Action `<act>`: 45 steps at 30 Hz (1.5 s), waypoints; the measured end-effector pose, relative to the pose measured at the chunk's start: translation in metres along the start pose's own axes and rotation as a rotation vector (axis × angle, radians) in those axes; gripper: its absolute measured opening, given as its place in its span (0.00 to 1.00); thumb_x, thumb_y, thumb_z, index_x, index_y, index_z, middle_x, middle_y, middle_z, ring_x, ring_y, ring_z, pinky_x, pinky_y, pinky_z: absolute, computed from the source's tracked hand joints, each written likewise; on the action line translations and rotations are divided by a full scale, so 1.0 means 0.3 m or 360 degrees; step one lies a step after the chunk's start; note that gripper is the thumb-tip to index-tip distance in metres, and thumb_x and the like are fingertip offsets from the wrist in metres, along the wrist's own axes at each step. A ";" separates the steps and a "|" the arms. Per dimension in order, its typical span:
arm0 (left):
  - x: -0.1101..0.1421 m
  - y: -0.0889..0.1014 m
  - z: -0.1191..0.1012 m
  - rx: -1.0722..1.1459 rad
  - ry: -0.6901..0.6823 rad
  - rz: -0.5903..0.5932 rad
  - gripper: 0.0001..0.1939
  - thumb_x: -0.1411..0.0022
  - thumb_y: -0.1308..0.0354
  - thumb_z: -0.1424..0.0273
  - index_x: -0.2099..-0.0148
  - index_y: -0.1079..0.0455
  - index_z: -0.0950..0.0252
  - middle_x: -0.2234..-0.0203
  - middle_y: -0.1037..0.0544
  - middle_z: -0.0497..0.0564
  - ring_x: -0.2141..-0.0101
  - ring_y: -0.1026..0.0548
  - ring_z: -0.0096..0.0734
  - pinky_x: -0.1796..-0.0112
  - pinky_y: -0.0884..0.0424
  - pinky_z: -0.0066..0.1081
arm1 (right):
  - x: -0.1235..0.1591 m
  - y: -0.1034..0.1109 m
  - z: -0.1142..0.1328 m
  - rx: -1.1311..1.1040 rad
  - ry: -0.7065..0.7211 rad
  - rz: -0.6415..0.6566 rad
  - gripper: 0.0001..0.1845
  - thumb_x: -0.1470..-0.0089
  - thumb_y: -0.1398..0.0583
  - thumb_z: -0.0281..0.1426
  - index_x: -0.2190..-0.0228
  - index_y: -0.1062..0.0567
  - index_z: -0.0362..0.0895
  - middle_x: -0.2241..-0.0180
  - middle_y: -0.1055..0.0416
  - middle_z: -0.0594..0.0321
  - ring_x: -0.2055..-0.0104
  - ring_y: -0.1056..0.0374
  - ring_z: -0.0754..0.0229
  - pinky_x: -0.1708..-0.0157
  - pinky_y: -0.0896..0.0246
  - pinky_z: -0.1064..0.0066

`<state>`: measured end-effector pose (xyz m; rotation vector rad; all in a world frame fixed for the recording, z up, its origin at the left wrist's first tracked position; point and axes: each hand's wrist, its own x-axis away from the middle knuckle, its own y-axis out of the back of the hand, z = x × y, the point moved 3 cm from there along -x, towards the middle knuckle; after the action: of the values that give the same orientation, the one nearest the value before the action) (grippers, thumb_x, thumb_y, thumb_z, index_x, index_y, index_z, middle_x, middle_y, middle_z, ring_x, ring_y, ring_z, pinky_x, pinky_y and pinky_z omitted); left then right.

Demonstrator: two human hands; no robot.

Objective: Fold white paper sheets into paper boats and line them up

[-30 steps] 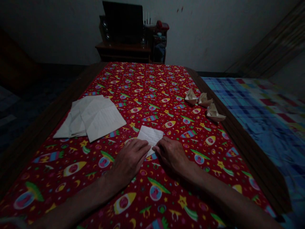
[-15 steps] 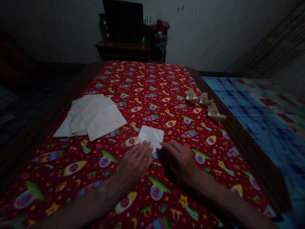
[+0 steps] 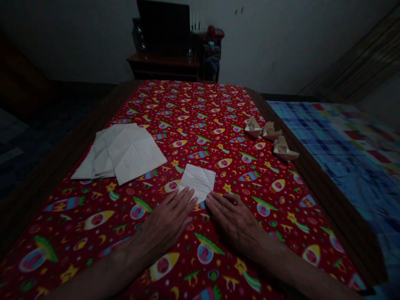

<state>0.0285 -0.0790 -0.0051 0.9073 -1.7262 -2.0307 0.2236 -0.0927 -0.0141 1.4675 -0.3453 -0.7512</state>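
A small folded square of white paper (image 3: pixel 198 180) with faint printed lines and creases lies flat on the red patterned tablecloth (image 3: pixel 200 143). The fingers of my left hand (image 3: pixel 171 212) are stretched out flat, their tips on the paper's lower left edge. Opposite, my right hand (image 3: pixel 233 216) lies with extended fingers, its tips touching the lower right edge. Neither hand grips anything. Left of the folded paper is an overlapping pile of larger creased paper sheets (image 3: pixel 137 152).
Three folded paper boats (image 3: pixel 284 151) stand near the table's right side. Beyond the far edge, a small desk (image 3: pixel 165 61) holds a dark monitor (image 3: pixel 164 25) and speakers, with a red telephone (image 3: pixel 215 32) beside. A checked blue cloth (image 3: pixel 300 125) spreads right of the table.
My left hand has drawn slightly back toward me along the paper. The right hand has flattened, its fingertips lowered onto the lower right edge. The view has shifted slightly.
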 end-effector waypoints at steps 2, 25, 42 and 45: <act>0.009 0.006 0.012 0.0048 -0.0031 0.0017 0.19 0.33 0.57 0.70 0.44 0.36 0.68 0.44 0.33 0.56 0.44 0.36 0.40 0.46 0.39 0.40 | -0.006 0.007 0.008 0.0023 -0.0004 -0.0055 0.28 0.45 0.52 0.19 0.41 0.44 0.33 0.43 0.40 0.47 0.40 0.46 0.49 0.45 0.45 0.52; -0.061 0.050 0.031 -0.0127 -0.0138 0.0136 0.15 0.36 0.53 0.77 0.49 0.34 0.68 0.55 0.26 0.57 0.56 0.29 0.39 0.53 0.35 0.41 | -0.227 0.040 -0.226 -0.0155 -0.0472 -0.0149 0.15 0.43 0.45 0.34 0.55 0.30 0.41 0.68 0.29 0.57 0.70 0.36 0.62 0.72 0.45 0.73; -0.199 -0.038 0.180 -0.0002 -0.0194 -0.0081 0.16 0.37 0.51 0.77 0.48 0.34 0.67 0.43 0.35 0.54 0.41 0.43 0.42 0.43 0.43 0.44 | -0.053 0.068 -0.121 -0.0699 -0.0569 -0.0292 0.10 0.42 0.45 0.32 0.62 0.26 0.43 0.69 0.26 0.59 0.71 0.32 0.62 0.71 0.37 0.72; -0.144 -0.039 0.143 0.0097 -0.0108 -0.0004 0.22 0.39 0.52 0.81 0.43 0.39 0.70 0.41 0.38 0.58 0.41 0.44 0.41 0.42 0.44 0.44 | -0.059 0.074 -0.130 -0.0187 -0.0160 -0.0216 0.15 0.44 0.43 0.34 0.55 0.28 0.43 0.57 0.29 0.51 0.58 0.33 0.53 0.62 0.36 0.63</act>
<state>0.0347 -0.0174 -0.0024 0.8690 -1.8329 -2.0431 0.2409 -0.0529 0.0071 1.3550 -0.2749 -0.9413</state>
